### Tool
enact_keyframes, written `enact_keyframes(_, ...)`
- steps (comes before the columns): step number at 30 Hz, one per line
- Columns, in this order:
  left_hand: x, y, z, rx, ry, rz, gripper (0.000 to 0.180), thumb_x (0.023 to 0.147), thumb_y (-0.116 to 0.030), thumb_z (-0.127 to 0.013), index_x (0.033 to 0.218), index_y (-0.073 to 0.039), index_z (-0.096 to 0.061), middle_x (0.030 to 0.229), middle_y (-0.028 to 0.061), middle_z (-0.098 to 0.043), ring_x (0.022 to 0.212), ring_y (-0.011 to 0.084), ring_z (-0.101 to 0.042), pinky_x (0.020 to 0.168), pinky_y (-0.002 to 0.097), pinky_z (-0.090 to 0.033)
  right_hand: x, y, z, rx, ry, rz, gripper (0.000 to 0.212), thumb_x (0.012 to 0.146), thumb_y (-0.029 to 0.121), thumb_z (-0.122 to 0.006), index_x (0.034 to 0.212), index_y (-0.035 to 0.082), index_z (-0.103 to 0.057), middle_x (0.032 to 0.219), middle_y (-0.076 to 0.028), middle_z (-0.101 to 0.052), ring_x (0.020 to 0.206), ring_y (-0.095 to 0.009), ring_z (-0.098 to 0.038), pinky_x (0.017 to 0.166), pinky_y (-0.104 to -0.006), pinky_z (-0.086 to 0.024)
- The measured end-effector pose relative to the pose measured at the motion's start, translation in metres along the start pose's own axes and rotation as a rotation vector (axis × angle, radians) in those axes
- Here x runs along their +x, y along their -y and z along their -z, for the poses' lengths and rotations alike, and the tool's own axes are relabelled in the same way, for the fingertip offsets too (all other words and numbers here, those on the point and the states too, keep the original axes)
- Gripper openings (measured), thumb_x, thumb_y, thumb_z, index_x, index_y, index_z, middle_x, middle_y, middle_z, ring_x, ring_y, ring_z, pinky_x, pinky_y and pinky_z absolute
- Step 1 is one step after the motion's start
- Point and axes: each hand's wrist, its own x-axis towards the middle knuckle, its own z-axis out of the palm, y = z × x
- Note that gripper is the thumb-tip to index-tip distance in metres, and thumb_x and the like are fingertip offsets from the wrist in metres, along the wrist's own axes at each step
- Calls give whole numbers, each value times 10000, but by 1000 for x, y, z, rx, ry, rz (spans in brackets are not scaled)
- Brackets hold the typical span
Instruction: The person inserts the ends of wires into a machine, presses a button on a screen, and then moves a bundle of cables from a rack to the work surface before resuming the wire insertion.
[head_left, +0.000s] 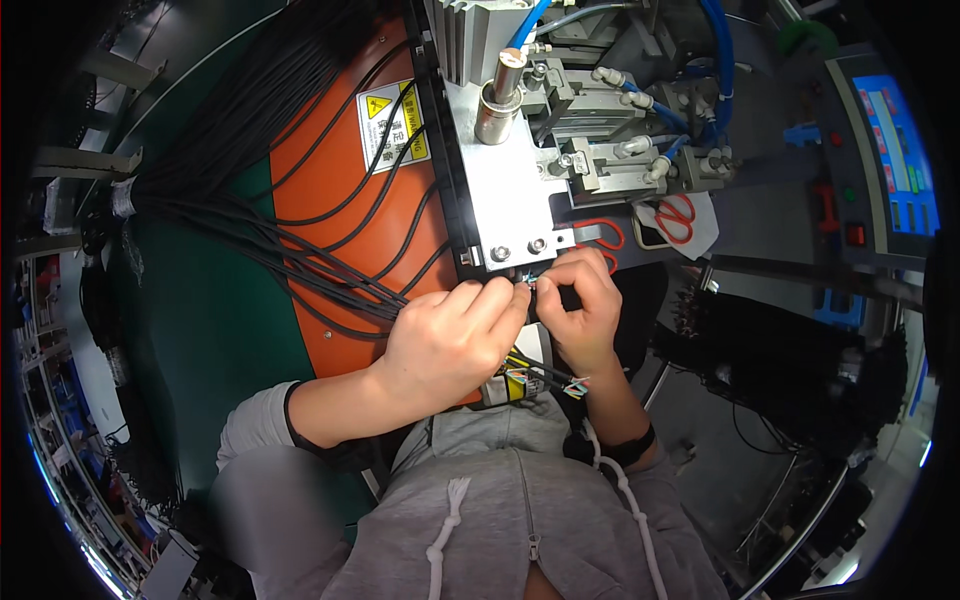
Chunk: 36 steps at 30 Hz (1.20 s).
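My left hand (440,335) is closed, its thumb and fingertips pinching the end of a black cable just below the front edge of a bright metal plate (505,200). Thin coloured wires (531,281) stick out of that end. Facing it from the right, my right hand (585,310) has its thumb and index finger pressed together at these wires. My fingers hide part of the cable. Below my hands lie more black cables, whose stripped ends show fanned coloured wires (576,387).
Beyond the plate stand air cylinders (620,165) with blue hoses. A thick bundle of black cables (230,215) crosses the orange panel (310,190) and green mat (230,430) on the left. Red-handled scissors (676,218) and a control screen (897,150) are at the right.
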Motion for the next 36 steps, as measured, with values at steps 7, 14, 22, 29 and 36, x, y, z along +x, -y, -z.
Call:
enact_keyframes(7,-2,-2,7,2,50,9,263,726,-88,-643,974,-5,-671,755,-4,-468,643,92,-505,483,224,-412,8,1,10,-71,128,107,103,725,-4,-699,782,20,-617,769,-68,-584,717,-222,-541,670,-318,-439)
enact_keyframes(14,-1,1,-2,-22,9,16,270,705,-90,-645,963,-18,-675,744,-2,-466,606,94,-514,476,235,-417,-3,0,0,114,47,-241,80,762,-16,-647,763,0,-569,736,-76,-561,690,-173,-550,634,-298,-442)
enact_keyframes(22,-2,6,-6,-25,-77,24,245,704,-98,-650,942,-44,-677,716,-12,-471,600,101,-530,496,238,-422,2,8,2,141,147,-467,44,811,20,-650,819,-2,-612,774,-83,-598,708,-150,-580,650,-285,-455)
enact_keyframes(29,-3,5,-3,-59,-84,70,210,713,-91,-669,916,-44,-689,765,-4,-541,634,101,-581,531,244,-421,11,12,4,-203,15,163,141,695,-22,-721,807,10,-641,795,-99,-643,742,-264,-628,706,-334,-503)
enact_keyframes(36,-11,0,8,16,67,147,165,754,-125,-703,885,-28,-680,731,25,-497,610,117,-583,508,264,-439,7,5,19,123,113,-224,143,735,-25,-745,840,7,-654,809,-61,-659,787,-181,-639,720,-286,-496)
